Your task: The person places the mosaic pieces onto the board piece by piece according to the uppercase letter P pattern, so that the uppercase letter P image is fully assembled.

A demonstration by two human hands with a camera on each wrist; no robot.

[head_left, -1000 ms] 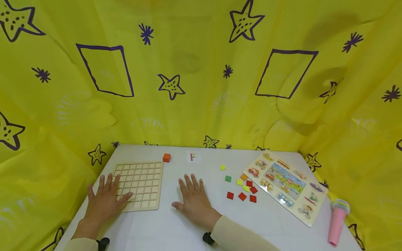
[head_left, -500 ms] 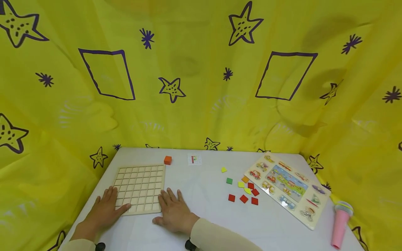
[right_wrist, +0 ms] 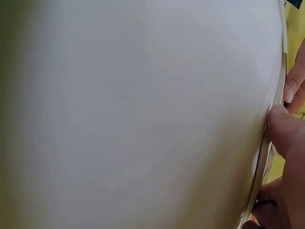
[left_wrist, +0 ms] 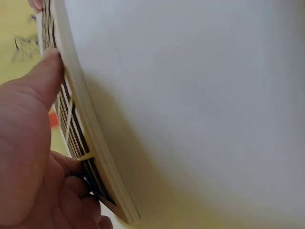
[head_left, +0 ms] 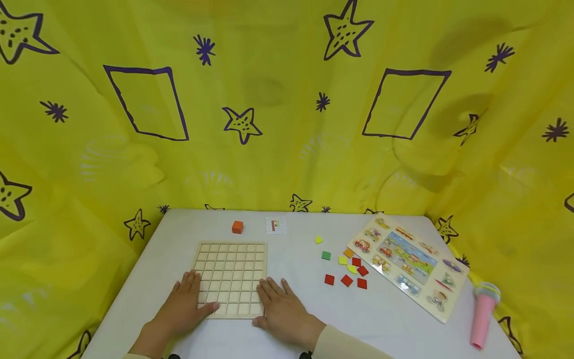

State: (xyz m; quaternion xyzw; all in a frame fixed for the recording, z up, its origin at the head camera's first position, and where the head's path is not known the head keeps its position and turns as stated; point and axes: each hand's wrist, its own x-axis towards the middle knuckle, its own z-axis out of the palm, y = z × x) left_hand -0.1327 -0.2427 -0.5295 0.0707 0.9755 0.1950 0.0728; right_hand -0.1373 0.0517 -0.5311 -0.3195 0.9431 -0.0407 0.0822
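The wooden grid board (head_left: 231, 279) lay flat on the white table (head_left: 394, 319), near the front edge and a little left of centre. The left hand (head_left: 184, 309) rested at the board's 7 o'clock corner, fingers fairly straight along the left edge and the thumb laid over the near row of cells; the left wrist view showed the thumb (left_wrist: 45, 81) pressed on the board's rim. The right hand (head_left: 280, 311) sat at the 5 o'clock corner, fingers spread flat along the right edge, its thumb against the near edge. Both hands were relaxed and flat, bracketing the board rather than clasping it.

The step in hand looked like squaring the board up in front of the person. The next move would probably call for one hand to let go and reach toward the loose tiles while the other steadied the board.

The board was nearly square, so it had no marked long axis; its edges ran close to straight with the table front, the far edge toward 12 o'clock.

An orange cube (head_left: 237, 227) sat at the board's 12 o'clock, a small pattern card (head_left: 275, 225) at 1 o'clock, and the coloured tiles (head_left: 346, 269) at 3 o'clock, well apart.
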